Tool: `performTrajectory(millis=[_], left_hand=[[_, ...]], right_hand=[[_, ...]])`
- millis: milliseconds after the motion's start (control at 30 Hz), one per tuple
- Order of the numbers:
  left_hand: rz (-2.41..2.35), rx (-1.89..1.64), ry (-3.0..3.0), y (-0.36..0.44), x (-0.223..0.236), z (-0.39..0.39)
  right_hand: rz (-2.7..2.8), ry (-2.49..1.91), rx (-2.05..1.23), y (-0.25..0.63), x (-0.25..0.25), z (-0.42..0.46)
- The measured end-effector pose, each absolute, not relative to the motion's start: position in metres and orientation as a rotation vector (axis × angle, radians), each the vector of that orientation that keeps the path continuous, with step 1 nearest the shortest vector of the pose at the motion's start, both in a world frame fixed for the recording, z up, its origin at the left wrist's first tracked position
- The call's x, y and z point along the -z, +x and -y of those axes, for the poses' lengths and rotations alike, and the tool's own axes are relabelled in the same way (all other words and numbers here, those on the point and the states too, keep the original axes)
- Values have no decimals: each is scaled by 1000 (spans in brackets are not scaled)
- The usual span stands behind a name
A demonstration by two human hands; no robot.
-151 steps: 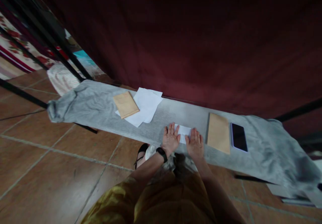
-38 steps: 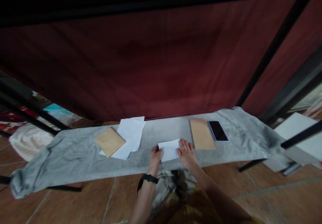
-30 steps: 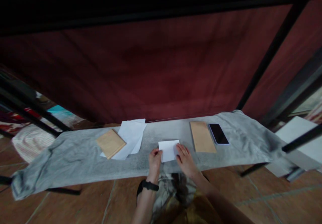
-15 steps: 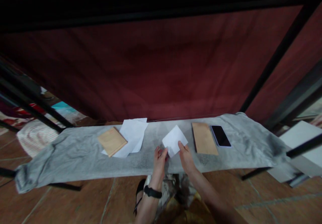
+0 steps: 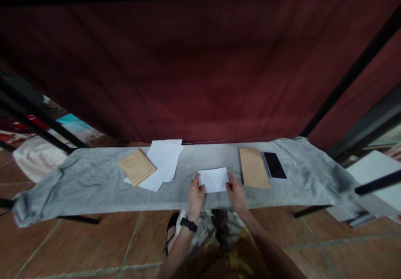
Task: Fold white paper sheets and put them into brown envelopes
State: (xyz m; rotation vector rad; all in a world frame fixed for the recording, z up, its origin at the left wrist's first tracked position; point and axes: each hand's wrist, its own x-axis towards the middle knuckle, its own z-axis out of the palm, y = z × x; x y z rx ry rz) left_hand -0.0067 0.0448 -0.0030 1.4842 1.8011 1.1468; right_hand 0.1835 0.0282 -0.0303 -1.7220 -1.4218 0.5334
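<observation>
"Two forearms (image 5: 181, 245) reach in to the bench (image 5: 103, 193). Why so close together?"

"The small white paper (image 5: 214, 180) between the hands probably asks for it. The left hand (image 5: 196, 192) grips one short side, the right hand (image 5: 235, 192) the other, likely to hold it square and flat."

"And their pose?"

"Nearly mirrored: wrists low, thumbs turned inward at the paper's sides, fingers curled around the edges. What the hidden fingertips do underneath, I can't tell (nor whether the paper touches the bench or hangs just above it)."

"What lies past them?"

"Just beside the right hand, a flat brown piece (image 5: 253, 168), then a dark-screened phone (image 5: 275, 165); put there, I'd guess, for easy reach. Out to the left, a brown packet (image 5: 137, 167) rests partly on loose white sheets (image 5: 169, 160), perhaps weighing them down."

"Farthest off?"

"A dark red curtain (image 5: 203, 70), hanging behind the bench."
</observation>
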Motion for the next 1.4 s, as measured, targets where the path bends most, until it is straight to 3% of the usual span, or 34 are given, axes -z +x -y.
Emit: performTrajectory(millis=[200,400,667,1400], left_hand=[[-1889,-929,1735,-4,-3,-33],[-2033,-703,2004,2,-13,-21],[-1636,-518,2382,45,7,-16],[-2004,-547,2208,10,14,-11]], right_hand=[[1822,-1833,-169,180,27,-22],[1925,-1907,-26,180,26,-17],[1996,-1919,-65,180,24,-12],[2016,-1827,-115,159,4,-25]])
